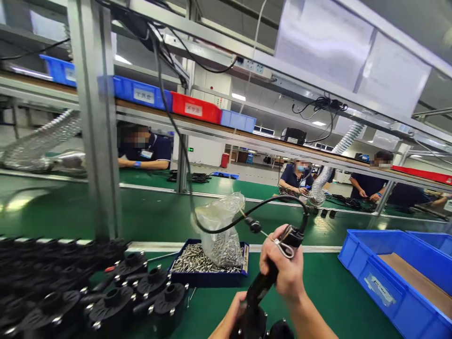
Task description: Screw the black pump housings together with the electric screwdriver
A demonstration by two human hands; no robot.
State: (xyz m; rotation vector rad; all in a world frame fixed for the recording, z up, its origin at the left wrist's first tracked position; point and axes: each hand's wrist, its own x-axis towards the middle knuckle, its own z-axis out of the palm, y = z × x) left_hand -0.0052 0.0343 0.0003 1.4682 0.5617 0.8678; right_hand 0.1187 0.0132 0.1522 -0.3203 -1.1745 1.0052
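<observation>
Right hand (285, 263) curled tight, above left hand (236, 310).

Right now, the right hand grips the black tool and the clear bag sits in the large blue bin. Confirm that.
Not quite: the clear bag sits in the screw tray, not the large blue bin, as the head view shows. The right hand does grip the black tool.

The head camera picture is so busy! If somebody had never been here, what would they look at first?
Probably the right hand at the lower middle, wrapped around a black corded screwdriver whose cable loops up high. Just left of it, a dark blue tray brims with silver screws under a clear plastic bag. Black round housings crowd the lower left.
</observation>
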